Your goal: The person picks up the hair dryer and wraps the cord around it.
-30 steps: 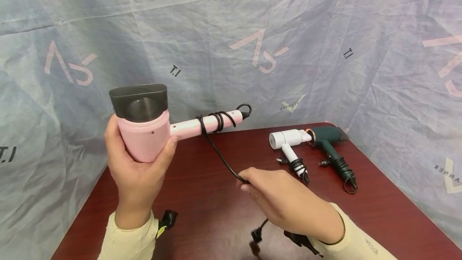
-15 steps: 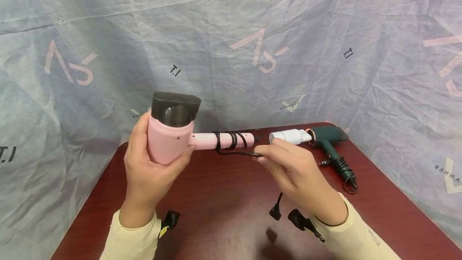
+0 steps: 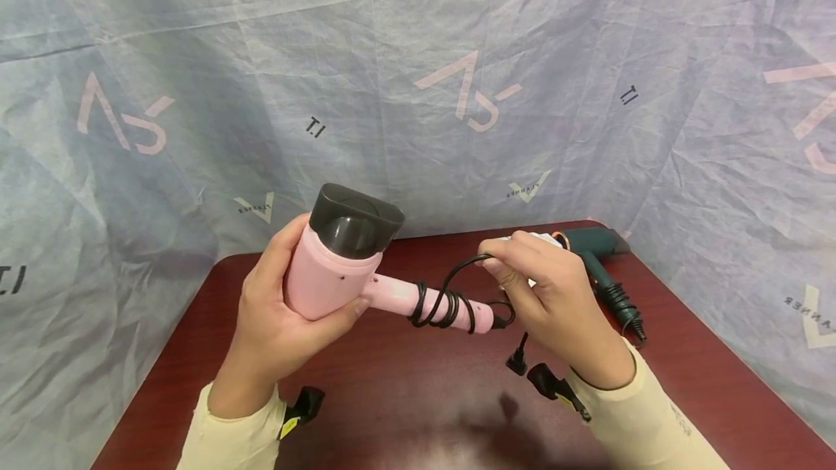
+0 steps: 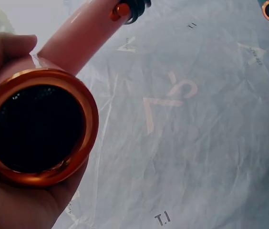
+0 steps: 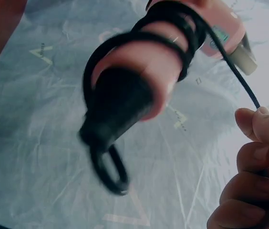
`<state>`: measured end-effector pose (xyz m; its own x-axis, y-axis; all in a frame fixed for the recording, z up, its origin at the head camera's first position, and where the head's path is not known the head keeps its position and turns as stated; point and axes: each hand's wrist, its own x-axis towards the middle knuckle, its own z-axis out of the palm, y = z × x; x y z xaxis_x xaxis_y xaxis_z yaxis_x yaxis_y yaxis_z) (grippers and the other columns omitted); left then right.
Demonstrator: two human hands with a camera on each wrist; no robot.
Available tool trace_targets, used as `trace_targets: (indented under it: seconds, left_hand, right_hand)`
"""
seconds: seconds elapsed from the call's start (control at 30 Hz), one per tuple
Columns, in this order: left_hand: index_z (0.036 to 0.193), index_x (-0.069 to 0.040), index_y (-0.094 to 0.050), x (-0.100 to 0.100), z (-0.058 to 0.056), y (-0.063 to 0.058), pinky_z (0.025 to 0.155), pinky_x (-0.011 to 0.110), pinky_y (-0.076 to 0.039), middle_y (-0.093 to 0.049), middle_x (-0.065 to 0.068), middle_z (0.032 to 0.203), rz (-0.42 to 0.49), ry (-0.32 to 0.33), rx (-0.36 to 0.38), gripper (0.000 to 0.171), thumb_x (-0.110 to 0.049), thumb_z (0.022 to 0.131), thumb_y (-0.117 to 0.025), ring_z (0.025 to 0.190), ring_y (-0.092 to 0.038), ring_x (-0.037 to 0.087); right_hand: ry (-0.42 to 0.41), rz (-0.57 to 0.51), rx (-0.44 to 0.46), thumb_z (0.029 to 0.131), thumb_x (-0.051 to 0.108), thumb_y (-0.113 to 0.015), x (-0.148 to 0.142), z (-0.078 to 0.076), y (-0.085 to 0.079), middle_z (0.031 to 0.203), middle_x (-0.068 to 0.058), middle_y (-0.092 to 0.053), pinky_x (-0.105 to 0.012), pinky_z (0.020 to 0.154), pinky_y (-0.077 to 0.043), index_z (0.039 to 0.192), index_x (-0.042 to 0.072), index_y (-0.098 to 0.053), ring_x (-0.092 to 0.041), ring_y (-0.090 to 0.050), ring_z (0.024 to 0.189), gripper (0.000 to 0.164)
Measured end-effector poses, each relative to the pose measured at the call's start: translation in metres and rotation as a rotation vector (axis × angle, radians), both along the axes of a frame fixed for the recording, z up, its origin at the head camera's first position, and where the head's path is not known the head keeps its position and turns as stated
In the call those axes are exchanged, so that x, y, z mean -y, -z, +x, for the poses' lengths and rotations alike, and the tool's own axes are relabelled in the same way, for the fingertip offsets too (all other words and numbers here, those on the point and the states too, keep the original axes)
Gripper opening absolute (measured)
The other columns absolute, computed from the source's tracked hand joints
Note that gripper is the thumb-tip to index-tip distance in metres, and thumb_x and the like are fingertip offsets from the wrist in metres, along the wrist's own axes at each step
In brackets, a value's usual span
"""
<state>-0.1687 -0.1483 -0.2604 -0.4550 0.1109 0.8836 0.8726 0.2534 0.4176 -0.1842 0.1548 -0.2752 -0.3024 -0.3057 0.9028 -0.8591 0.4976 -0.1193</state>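
Note:
A pink hair dryer (image 3: 323, 278) with a black flat nozzle (image 3: 355, 223) is held above the table by my left hand (image 3: 281, 310), fingers and thumb curled round its barrel. Its copper-rimmed rear end (image 4: 41, 179) faces the left wrist camera. The handle (image 3: 395, 296) points right and slightly down, with several turns of black cord (image 3: 451, 303) round it. My right hand (image 3: 548, 296) pinches the cord between thumb and forefinger, just beyond the handle's end. A short tail with the plug (image 3: 517, 361) hangs below this hand. In the right wrist view the cord runs taut to my fingertips (image 5: 263, 121).
A dark green hair dryer (image 3: 591, 241) with its cord wound on the handle lies at the table's back right. Beside it a white hair dryer (image 3: 545, 238) is mostly hidden behind my right hand. Grey printed cloth (image 3: 392, 93) hangs round the dark red table (image 3: 385, 397).
The pink hair dryer has moved right and its handle has swung from tilting up to tilting down. My right hand has carried the cord up and over to the handle's far side.

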Motion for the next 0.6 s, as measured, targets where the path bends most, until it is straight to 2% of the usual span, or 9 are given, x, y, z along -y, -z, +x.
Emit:
trace_targets:
  seconds: [0.2,0.4,0.5,0.6]
  left_hand:
    - [0.141,0.008,-0.053,0.007,-0.002,0.005,0.088,0.024,-0.052,-0.069,0.013,0.121,0.037,0.142,0.052,0.094,0.012,0.054,-0.089,0.101,-0.064,0.017]
    - [0.144,0.012,-0.049,0.012,-0.007,0.012,0.091,0.027,-0.053,-0.068,0.015,0.123,0.096,0.291,0.084,0.098,0.018,0.054,-0.087,0.104,-0.066,0.021]
    - [0.143,0.013,-0.048,0.012,-0.007,0.013,0.09,0.028,-0.053,-0.068,0.016,0.121,0.119,0.326,0.079,0.096,0.018,0.054,-0.086,0.102,-0.066,0.022]
    - [0.143,0.014,-0.047,0.012,-0.008,0.013,0.089,0.029,-0.055,-0.068,0.017,0.121,0.151,0.363,0.084,0.095,0.019,0.056,-0.084,0.102,-0.067,0.023]
  right_hand:
    - [-0.026,0.0,0.012,0.103,0.022,-0.064,-0.001,-0.002,0.001,0.071,0.011,-0.049,-0.017,0.064,-0.033,0.105,0.013,-0.076,-0.002,-0.039,0.065,0.015]
    - [-0.133,0.009,0.07,0.097,0.009,-0.069,-0.001,-0.006,0.004,0.076,0.01,-0.058,-0.015,0.063,-0.036,0.106,0.014,-0.076,0.0,-0.043,0.066,0.012]
    - [-0.176,0.011,0.09,0.097,0.004,-0.068,0.0,-0.009,0.007,0.082,0.008,-0.064,-0.015,0.063,-0.039,0.107,0.013,-0.075,0.0,-0.048,0.068,0.015]
    - [-0.192,0.025,0.094,0.101,0.008,-0.065,0.002,-0.014,0.011,0.083,0.007,-0.066,-0.014,0.063,-0.042,0.106,0.011,-0.075,-0.001,-0.051,0.07,0.012]
